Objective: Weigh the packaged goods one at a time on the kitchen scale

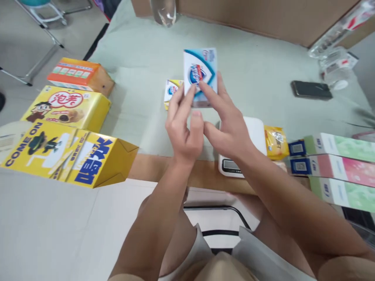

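A blue-and-white soap box (202,60) with a shield emblem is held up over the table, its printed front towards me. My left hand (186,130) grips its lower left corner, fingertips on the front. My right hand (227,121) is closed on the lower right side, its index finger lying across the emblem. Just behind my left fingers, a smaller yellow-and-white soap box (170,91) is partly covered by the hand and the held box. A white kitchen scale (254,130) lies on the table under my right wrist, partly hidden by the forearm.
Yellow cartons (117,160) and an orange box (76,74) line the left edge. To the right are a yellow packet (275,142), green and pink boxes (336,166), a phone (312,89) and clear plastic bottles (340,74). A cardboard panel (249,19) borders the back.
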Motion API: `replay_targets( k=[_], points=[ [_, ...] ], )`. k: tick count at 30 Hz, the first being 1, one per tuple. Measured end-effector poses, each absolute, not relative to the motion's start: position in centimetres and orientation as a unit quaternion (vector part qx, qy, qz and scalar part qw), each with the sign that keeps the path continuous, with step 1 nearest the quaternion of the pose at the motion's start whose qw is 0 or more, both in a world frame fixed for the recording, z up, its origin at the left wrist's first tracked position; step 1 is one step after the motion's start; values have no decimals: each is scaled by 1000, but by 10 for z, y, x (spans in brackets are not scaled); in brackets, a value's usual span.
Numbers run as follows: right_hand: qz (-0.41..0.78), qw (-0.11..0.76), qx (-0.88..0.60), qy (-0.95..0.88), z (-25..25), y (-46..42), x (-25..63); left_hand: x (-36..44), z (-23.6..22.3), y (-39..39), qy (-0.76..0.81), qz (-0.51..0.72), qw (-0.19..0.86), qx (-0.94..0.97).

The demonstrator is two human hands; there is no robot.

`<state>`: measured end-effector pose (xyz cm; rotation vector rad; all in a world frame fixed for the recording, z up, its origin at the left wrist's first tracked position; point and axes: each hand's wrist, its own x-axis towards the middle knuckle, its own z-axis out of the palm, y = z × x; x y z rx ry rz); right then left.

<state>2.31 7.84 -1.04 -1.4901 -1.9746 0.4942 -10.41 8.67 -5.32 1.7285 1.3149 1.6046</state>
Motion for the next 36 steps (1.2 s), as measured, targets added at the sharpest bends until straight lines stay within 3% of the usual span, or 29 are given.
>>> replay_targets(
  k=[7,15,20,36],
  points=[
    [177,370,-628,-661,-31,-22,92,-42,-72,32,387,490,205,754],
    [178,314,-659,-660,-44,-43,122,-40,-75,23,400,438,180,785],
    [102,377,-621,-680,-49,-53,131,-54,-81,41,399,470,96,782],
    [128,355,-631,-678,-49,-57,134,-57,-84,53,368,319,163,858]
  ],
)
